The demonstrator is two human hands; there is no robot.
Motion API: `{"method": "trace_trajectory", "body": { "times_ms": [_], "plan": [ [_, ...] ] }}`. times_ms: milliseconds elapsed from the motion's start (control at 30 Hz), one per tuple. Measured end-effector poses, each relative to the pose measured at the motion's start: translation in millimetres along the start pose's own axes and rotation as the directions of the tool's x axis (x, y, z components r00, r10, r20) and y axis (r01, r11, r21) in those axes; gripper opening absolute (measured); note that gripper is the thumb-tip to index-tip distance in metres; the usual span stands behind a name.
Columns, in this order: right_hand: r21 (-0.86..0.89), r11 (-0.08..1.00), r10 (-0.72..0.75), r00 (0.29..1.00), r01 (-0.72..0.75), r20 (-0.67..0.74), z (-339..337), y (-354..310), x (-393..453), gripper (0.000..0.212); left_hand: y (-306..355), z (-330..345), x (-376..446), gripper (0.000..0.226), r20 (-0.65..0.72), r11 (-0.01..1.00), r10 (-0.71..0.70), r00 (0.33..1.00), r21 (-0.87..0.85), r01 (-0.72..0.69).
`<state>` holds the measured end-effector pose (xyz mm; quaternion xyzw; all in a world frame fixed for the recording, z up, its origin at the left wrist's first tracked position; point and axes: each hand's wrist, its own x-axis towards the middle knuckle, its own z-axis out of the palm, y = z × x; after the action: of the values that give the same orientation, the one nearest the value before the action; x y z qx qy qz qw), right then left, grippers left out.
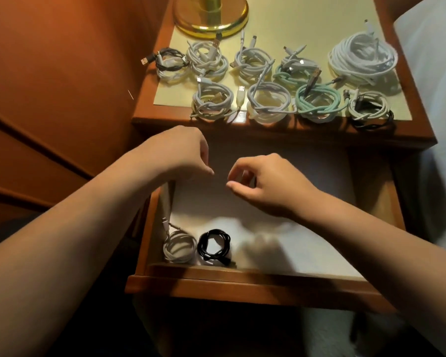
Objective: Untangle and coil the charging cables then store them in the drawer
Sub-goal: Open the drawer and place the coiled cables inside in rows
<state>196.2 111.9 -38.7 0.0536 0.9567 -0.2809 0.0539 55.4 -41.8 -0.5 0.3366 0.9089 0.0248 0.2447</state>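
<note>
Several coiled cables lie in two rows on the nightstand top (pixel 294 19): white coils (pixel 211 103), mint-green coils (pixel 317 103) and one large white coil (pixel 362 56) at the back right. The drawer (pixel 242 282) stands pulled open below. In its front left corner lie a white coil (pixel 179 247) and a black coil (pixel 214 246), side by side. My left hand (pixel 184 153) and my right hand (pixel 263 185) hover over the open drawer, close together, fingers loosely curled, holding nothing.
A brass lamp base (pixel 211 18) stands at the back left of the nightstand. An orange-brown wooden wall (pixel 62 73) runs along the left. A white bed edge (pixel 438 99) lies to the right. The drawer's white floor (pixel 281 243) is bare right of the two coils.
</note>
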Motion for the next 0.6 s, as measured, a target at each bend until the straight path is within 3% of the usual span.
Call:
{"method": "trace_trajectory", "body": {
  "times_ms": [133, 233, 400, 600],
  "plan": [
    [-0.059, 0.996, -0.084, 0.966, 0.071, -0.245, -33, -21, 11, 0.014, -19, -17, -5, 0.019, -0.273, 0.992, -0.011, 0.962, -0.126, -0.024],
    [-0.122, 0.987, -0.138, 0.934, 0.102, -0.33, -52, -39, 31, 0.011, -23, -20, -9, 0.015, -0.437, 0.976, -0.049, 0.898, -0.21, -0.049],
    [-0.302, 0.952, -0.157, 0.935, 0.057, -0.318, -57, -49, 73, 0.032, -22, -16, -10, 0.007, -0.524, 0.964, -0.077, 0.848, -0.256, -0.07],
    [-0.385, 0.923, -0.102, 0.969, 0.008, -0.224, -63, -53, 91, 0.014, -23, -15, -7, 0.008, -0.565, 0.968, -0.071, 0.822, -0.239, -0.08]
  ]
}}
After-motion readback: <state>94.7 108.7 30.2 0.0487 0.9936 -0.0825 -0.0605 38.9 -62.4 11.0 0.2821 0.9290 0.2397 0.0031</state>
